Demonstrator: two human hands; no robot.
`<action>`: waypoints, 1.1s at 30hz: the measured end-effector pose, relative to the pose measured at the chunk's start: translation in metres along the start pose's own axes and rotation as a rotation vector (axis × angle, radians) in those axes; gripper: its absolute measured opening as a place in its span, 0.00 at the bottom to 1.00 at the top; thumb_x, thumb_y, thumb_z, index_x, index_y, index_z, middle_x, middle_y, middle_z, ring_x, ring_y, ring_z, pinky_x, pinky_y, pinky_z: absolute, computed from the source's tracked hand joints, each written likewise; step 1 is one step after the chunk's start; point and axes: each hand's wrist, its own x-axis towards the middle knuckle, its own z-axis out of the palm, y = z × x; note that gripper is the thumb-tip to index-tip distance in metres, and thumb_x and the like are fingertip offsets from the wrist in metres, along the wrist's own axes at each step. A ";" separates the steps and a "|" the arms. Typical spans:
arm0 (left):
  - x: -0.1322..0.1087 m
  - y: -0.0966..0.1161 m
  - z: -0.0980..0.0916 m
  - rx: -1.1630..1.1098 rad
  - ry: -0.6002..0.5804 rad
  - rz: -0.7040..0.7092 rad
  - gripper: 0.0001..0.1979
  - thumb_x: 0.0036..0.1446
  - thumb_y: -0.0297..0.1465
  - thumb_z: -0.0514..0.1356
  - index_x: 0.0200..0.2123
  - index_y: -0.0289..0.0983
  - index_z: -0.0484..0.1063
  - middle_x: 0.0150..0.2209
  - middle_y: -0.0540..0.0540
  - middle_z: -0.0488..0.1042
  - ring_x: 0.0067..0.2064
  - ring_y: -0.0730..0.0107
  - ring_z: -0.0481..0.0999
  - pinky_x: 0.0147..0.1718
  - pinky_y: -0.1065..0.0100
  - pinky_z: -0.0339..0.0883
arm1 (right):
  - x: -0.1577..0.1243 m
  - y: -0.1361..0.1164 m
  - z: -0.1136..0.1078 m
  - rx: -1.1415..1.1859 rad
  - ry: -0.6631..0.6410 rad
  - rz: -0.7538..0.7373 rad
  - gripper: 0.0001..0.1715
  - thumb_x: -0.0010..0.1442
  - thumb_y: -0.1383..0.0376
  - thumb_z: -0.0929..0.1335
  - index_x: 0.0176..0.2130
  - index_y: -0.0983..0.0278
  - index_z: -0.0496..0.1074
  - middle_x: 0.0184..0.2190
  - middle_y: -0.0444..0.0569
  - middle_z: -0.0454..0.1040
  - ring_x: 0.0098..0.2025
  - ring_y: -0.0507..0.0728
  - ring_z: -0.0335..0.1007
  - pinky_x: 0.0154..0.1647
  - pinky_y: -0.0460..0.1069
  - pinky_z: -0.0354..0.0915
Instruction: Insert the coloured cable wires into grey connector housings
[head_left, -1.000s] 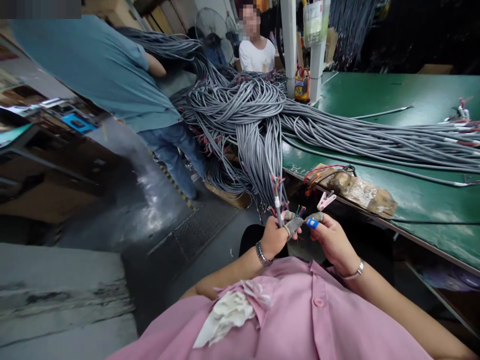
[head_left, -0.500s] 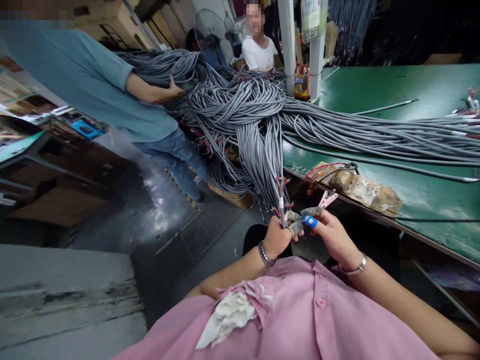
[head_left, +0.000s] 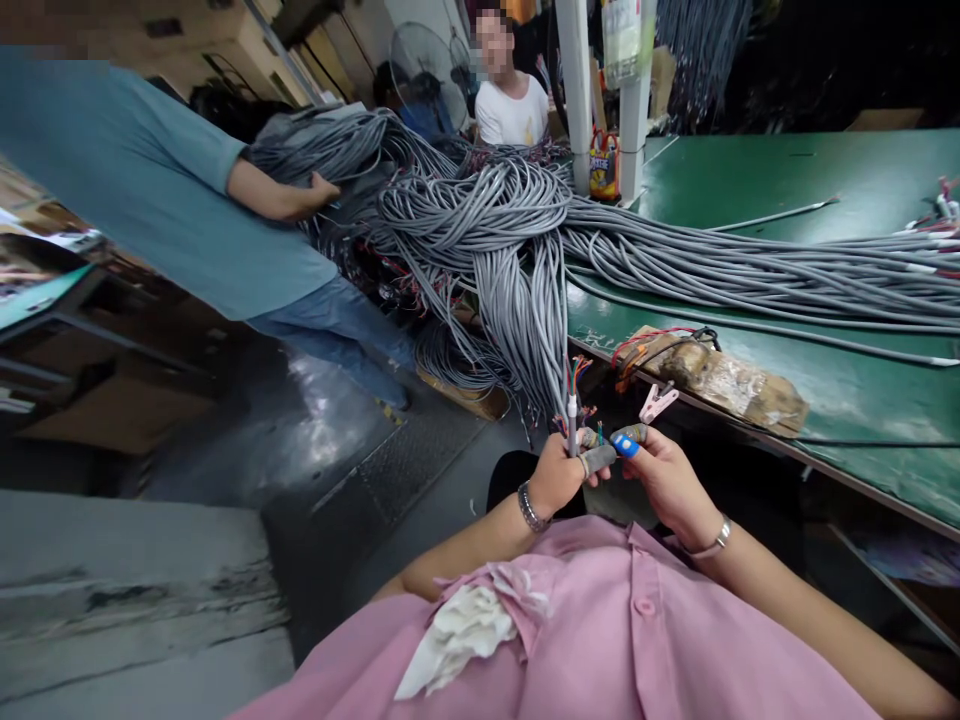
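My left hand (head_left: pixel 559 472) is closed around the end of a grey cable (head_left: pixel 572 410) held upright, with coloured inner wires fanning out at its tip. My right hand (head_left: pixel 664 478) is pinched against the left fingertips at the same cable end; its fingers wear grey finger cots and one blue one. A big heap of grey cables (head_left: pixel 495 230) hangs over the corner of the green table (head_left: pixel 750 180) just beyond my hands. A pink clip (head_left: pixel 656 402) sticks out from the table edge near my right hand.
A person in a teal shirt (head_left: pixel 150 190) stands at left, one hand on the cable heap. Another person in a white shirt (head_left: pixel 510 105) sits behind it. A taped block with red wires (head_left: pixel 712 375) lies on the table edge. White posts (head_left: pixel 577 90) rise at the back.
My hands stayed together on the cable end, which now stands a little higher. The person in teal has shifted a hand along the cable heap and moved left.
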 end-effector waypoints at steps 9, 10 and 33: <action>0.001 -0.002 0.001 0.012 0.005 0.025 0.13 0.48 0.37 0.66 0.24 0.32 0.72 0.19 0.47 0.73 0.18 0.77 0.67 0.18 0.74 0.60 | -0.001 -0.018 0.008 -0.042 -0.182 -0.026 0.20 0.52 0.53 0.73 0.39 0.63 0.72 0.25 0.46 0.73 0.27 0.54 0.68 0.29 0.50 0.64; 0.000 -0.002 0.001 0.020 0.004 0.028 0.13 0.48 0.37 0.66 0.23 0.32 0.72 0.19 0.47 0.72 0.18 0.77 0.67 0.18 0.74 0.60 | 0.000 -0.020 0.009 -0.041 -0.200 -0.023 0.19 0.53 0.52 0.73 0.38 0.63 0.72 0.23 0.45 0.73 0.26 0.54 0.69 0.30 0.50 0.64; -0.001 0.000 0.001 0.102 0.014 0.069 0.12 0.51 0.35 0.64 0.22 0.32 0.72 0.19 0.47 0.73 0.19 0.77 0.67 0.19 0.74 0.60 | 0.003 -0.007 0.009 0.043 -0.122 0.021 0.15 0.55 0.54 0.72 0.32 0.62 0.69 0.21 0.42 0.71 0.23 0.51 0.65 0.26 0.47 0.58</action>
